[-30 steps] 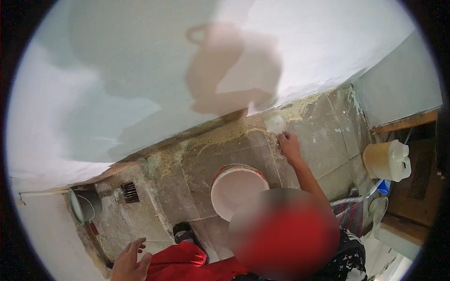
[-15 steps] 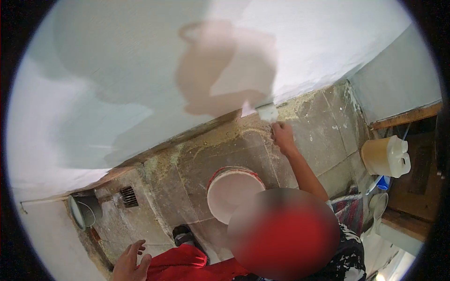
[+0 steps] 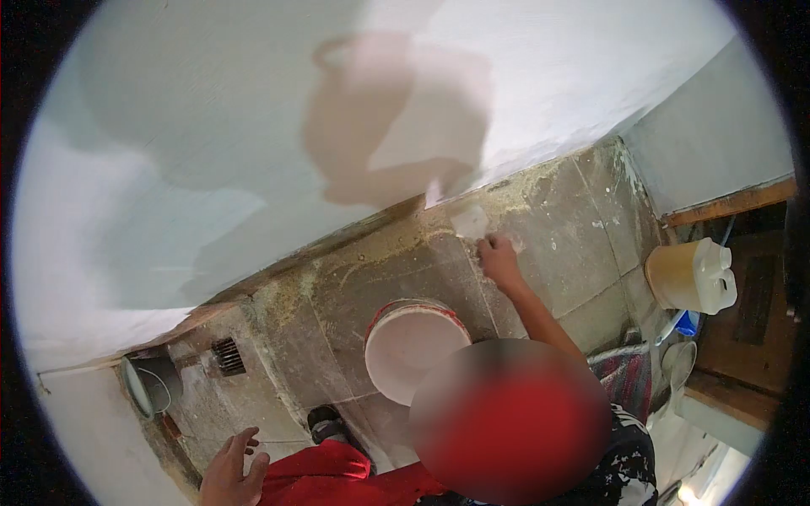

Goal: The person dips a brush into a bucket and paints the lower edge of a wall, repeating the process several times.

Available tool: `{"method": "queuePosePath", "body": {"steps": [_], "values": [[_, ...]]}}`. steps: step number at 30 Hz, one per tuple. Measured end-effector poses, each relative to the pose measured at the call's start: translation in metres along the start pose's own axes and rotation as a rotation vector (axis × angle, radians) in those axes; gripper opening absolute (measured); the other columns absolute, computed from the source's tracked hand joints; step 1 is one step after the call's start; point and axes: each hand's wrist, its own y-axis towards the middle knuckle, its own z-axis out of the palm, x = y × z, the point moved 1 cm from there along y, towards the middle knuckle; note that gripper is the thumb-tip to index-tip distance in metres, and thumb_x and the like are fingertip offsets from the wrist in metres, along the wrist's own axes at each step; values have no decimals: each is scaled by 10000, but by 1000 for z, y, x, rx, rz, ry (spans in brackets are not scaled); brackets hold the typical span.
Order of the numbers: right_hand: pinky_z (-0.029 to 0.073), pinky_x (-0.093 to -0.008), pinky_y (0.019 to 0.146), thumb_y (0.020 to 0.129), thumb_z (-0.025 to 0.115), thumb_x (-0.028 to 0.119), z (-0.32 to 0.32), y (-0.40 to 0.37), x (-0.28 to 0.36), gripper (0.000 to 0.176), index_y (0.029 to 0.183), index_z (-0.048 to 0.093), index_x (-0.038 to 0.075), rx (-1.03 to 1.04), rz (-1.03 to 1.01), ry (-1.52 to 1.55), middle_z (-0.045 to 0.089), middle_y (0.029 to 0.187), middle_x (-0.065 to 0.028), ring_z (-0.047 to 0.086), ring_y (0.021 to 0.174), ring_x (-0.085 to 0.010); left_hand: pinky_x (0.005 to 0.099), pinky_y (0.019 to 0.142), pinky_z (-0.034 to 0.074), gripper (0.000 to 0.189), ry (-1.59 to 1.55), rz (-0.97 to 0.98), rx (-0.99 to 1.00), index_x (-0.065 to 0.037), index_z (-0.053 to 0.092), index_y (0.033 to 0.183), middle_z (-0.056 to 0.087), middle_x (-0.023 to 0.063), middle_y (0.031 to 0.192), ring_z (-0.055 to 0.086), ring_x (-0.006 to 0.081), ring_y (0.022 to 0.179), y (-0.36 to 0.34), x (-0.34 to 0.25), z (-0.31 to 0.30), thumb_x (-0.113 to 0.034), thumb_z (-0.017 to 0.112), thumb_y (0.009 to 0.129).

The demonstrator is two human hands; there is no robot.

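My right hand (image 3: 499, 260) is closed around a pale, flat scraper (image 3: 470, 223); its handle is mostly hidden by the fingers. The scraper's blade is over the stained floor, just out from the foot of the white wall (image 3: 557, 93). Below and left of that hand stands a round bucket (image 3: 415, 350) with a reddish rim and a pale inside, partly covered by a blurred red patch. My left hand (image 3: 229, 472) is at the lower left beside a red trouser leg, its fingers apart and holding nothing.
A yellowish plastic canister (image 3: 679, 274) stands at the right, near a blue-and-white brush-like thing (image 3: 685, 325). Striped cloth (image 3: 624, 375) lies below it. At the left are a floor grate (image 3: 228, 357) and a tipped grey bucket (image 3: 150, 386).
My right hand has moved slightly down and left, drawing the scraper away from the wall's foot. My left hand stays spread in nearly the same place. The view has shifted a little.
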Motion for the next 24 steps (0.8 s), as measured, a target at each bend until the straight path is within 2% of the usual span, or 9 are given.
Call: {"method": "queuePosePath", "body": {"steps": [2, 4, 7, 8, 11, 15, 17, 20, 24], "values": [[447, -346, 458, 956, 565, 260, 18, -2, 4, 304, 831, 631, -10, 3, -33, -34, 592, 660, -64, 563, 512, -169, 409, 974, 472, 458, -10, -38, 12, -60, 497, 1424, 626, 205, 1248, 620, 324, 1139, -1, -4, -1, -297, 518, 1033], [450, -352, 459, 952, 555, 249, 35, -7, 13, 304, 820, 638, -12, 1, 135, 147, 583, 627, -81, 559, 491, -169, 420, 964, 476, 464, -22, -15, 2, -42, 499, 1415, 628, 214, 1237, 621, 340, 1128, -1, -3, 0, -291, 528, 1024], [448, -349, 452, 955, 556, 258, 35, -5, 28, 306, 832, 635, -11, 88, 175, 41, 584, 629, -81, 566, 500, -170, 423, 925, 497, 441, 9, -45, -22, -37, 513, 1380, 643, 199, 1205, 636, 338, 1097, 1, -11, 2, -231, 569, 988], [448, -349, 452, 955, 556, 258, 34, -3, 33, 306, 832, 635, -11, 89, 172, 40, 584, 629, -81, 566, 500, -170, 414, 895, 513, 421, 58, -100, -32, -49, 524, 1354, 657, 175, 1184, 651, 322, 1078, 2, -14, 2, -176, 599, 959], [413, -330, 423, 965, 560, 275, 27, -2, 53, 308, 816, 622, 13, 32, 58, 124, 577, 634, -60, 542, 492, -151, 414, 894, 512, 418, 42, -94, -36, -55, 525, 1355, 657, 176, 1183, 650, 322, 1082, -1, -14, 2, -176, 597, 962], [383, -301, 408, 972, 552, 234, -20, -47, 127, 273, 806, 577, 17, 57, 39, 414, 532, 614, -20, 493, 472, -115, 416, 897, 511, 421, 40, -120, -27, -63, 525, 1357, 658, 179, 1178, 650, 320, 1085, -2, -10, 0, -176, 599, 958], [365, -290, 405, 978, 546, 225, -31, -61, 136, 257, 810, 567, 31, 65, 5, 497, 510, 611, -1, 474, 474, -96, 423, 901, 509, 429, 39, -32, -53, -75, 524, 1360, 660, 173, 1178, 649, 321, 1088, -2, -2, 3, -177, 603, 951], [347, -276, 410, 990, 539, 221, -31, -70, 132, 243, 834, 556, 35, 52, -3, 467, 502, 618, 7, 465, 480, -82, 431, 910, 503, 431, 54, -78, -52, -82, 525, 1362, 661, 163, 1179, 649, 321, 1085, -3, -10, 0, -185, 600, 951], [420, -338, 460, 975, 565, 241, 10, -41, 59, 268, 906, 595, -17, 59, 39, 257, 571, 662, -56, 527, 506, -146, 432, 922, 497, 427, 47, -76, -51, -83, 525, 1363, 661, 154, 1183, 648, 322, 1083, -3, -16, -3, -195, 594, 957]]}}
